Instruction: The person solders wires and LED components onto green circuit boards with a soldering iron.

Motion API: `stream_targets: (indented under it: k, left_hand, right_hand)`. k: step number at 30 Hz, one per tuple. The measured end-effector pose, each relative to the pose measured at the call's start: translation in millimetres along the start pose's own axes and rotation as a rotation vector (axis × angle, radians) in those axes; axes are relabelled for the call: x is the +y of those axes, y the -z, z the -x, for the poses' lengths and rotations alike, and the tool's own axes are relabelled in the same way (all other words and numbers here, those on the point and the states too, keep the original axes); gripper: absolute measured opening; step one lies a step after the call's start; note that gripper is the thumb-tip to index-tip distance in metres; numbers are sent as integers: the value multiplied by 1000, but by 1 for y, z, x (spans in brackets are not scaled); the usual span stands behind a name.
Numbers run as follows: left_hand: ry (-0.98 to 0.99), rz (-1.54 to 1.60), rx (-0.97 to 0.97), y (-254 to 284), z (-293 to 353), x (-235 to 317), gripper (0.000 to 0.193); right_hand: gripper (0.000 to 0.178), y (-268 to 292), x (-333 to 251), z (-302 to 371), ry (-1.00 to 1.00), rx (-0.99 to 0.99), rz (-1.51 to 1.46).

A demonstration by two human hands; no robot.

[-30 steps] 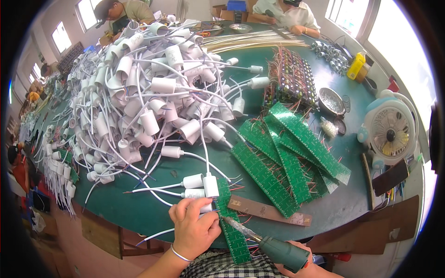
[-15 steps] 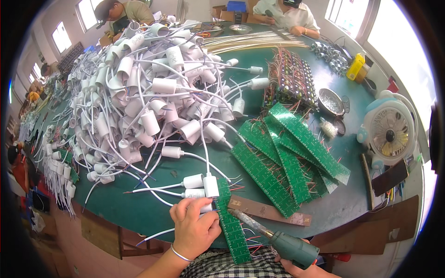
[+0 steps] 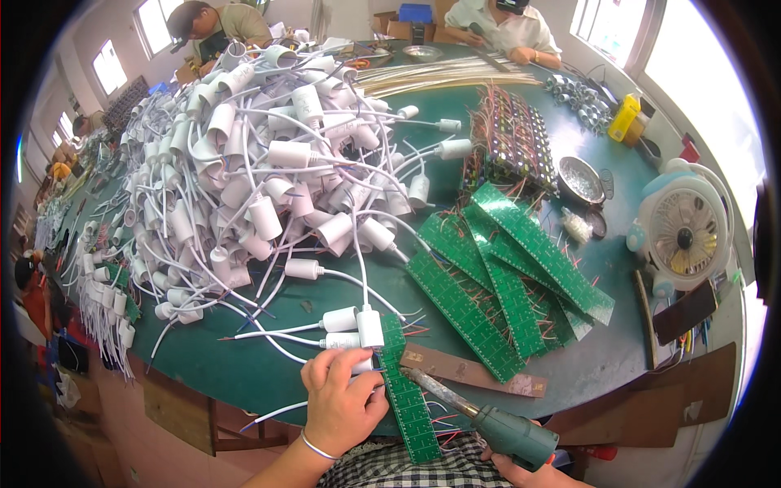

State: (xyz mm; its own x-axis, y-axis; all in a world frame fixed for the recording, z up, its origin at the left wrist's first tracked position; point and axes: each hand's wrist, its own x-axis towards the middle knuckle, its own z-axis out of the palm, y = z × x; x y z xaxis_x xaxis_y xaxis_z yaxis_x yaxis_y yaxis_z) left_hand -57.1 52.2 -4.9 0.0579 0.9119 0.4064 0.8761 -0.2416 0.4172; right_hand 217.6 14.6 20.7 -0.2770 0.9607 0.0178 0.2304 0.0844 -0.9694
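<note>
My left hand (image 3: 346,394) is closed at the left edge of a long green circuit board strip (image 3: 413,423), its fingers curled over a white lamp holder (image 3: 363,366) that they partly hide. Above it, more white corded lamp holders (image 3: 340,319) lie side by side, and one stands across the board's upper end. A green-bodied soldering iron (image 3: 514,439) is in my right hand (image 3: 517,473), which shows only partly at the lower edge. The iron's metal tip touches or hovers over the board's right edge, beside a brown flat bar (image 3: 472,370).
A big heap of white lamp holders (image 3: 264,215) fills the left. Green board strips (image 3: 508,305) are stacked to the right, with wired boards (image 3: 512,134) behind. A metal bowl (image 3: 581,179) and a fan (image 3: 685,232) stand farther right. Two people (image 3: 504,37) work across the table.
Both my hands, the iron and the board stay almost in place. At the far left, a person in red has shifted slightly.
</note>
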Motion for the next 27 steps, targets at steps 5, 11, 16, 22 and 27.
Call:
stream_targets:
  k: [5, 11, 16, 22, 27]
  left_hand:
    - [31, 100, -55, 10, 0, -4, 17]
    - [-19, 149, -97, 15, 0, -9, 11]
    - [7, 115, -87, 10, -2, -3, 13]
    - [33, 21, -24, 3, -2, 2, 18]
    - [12, 3, -20, 2, -3, 1, 18]
  right_hand:
    - [29, -1, -1, -2, 12, 4, 13]
    - [28, -1, 4, 4, -45, 26, -58]
    - [25, -1, 12, 9, 34, 38, 15]
    - [25, 1, -4, 7, -85, 5, 54]
    - [30, -1, -7, 6, -171, 7, -31]
